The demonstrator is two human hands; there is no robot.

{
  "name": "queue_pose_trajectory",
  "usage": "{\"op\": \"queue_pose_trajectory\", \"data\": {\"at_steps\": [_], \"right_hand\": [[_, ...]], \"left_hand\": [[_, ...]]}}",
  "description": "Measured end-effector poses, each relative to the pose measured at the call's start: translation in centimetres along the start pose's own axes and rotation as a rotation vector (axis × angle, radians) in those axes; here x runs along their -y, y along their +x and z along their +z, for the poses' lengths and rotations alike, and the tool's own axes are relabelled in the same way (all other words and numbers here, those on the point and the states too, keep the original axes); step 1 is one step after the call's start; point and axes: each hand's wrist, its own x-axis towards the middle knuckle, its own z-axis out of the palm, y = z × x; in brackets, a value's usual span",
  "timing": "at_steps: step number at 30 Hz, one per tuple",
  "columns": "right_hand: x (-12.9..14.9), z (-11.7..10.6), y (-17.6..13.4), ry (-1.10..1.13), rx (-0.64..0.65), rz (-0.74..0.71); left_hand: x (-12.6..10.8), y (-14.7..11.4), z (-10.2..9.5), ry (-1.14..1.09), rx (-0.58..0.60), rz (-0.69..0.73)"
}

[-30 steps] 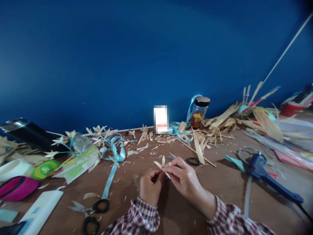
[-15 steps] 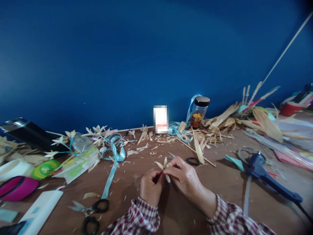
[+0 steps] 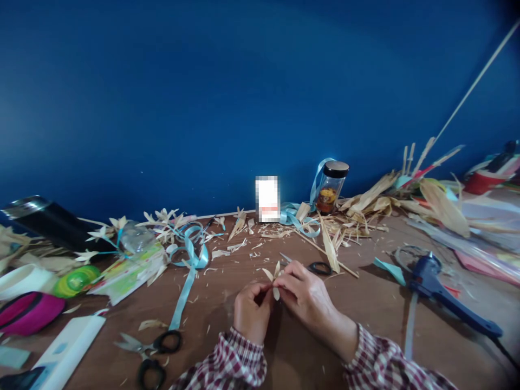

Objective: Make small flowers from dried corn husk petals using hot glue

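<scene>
A small pale flower made of husk petals (image 3: 277, 294) is pinched between my two hands above the brown table (image 3: 227, 357). My left hand (image 3: 252, 309) is closed at the flower's lower left, its thumb and finger meeting near the base. From the right, my right hand (image 3: 306, 295) has its fingertips on the petals. Several petals stick up and one points down; the flower's centre is hidden by the fingers. Behind my right hand lies a pair of scissors (image 3: 320, 267), partly covered. Another pair of black-handled scissors (image 3: 152, 352) rests open at the left.
A light-blue ribbon (image 3: 184, 295) trails at left beside finished husk flowers (image 3: 162, 216). Husk scraps (image 3: 280, 230) litter the back. A glass jar (image 3: 328, 195) stands near the blue wall. On the right are a blue glue gun (image 3: 441, 295) and dried husks (image 3: 374, 195).
The flower has turned slightly between my fingers, its lower petal now facing more toward me. Both hands have stayed in nearly the same place.
</scene>
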Motion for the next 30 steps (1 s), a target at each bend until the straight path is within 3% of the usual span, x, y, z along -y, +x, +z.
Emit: {"op": "queue_pose_trajectory", "data": {"at_steps": [7,14,30], "right_hand": [[0.4,0.8,-0.3,0.063,-0.078,0.124],[0.6,1.2,-0.2,0.264,-0.133,0.228],[0.7,1.1,-0.2,0.306,-0.15,0.184]], "left_hand": [[-0.1,-0.2,0.2,-0.031,0.026,-0.022],[-0.2,-0.3,0.1,-0.089,0.027,-0.023],[-0.1,-0.1,0.0,-0.125,-0.032,-0.041]]}}
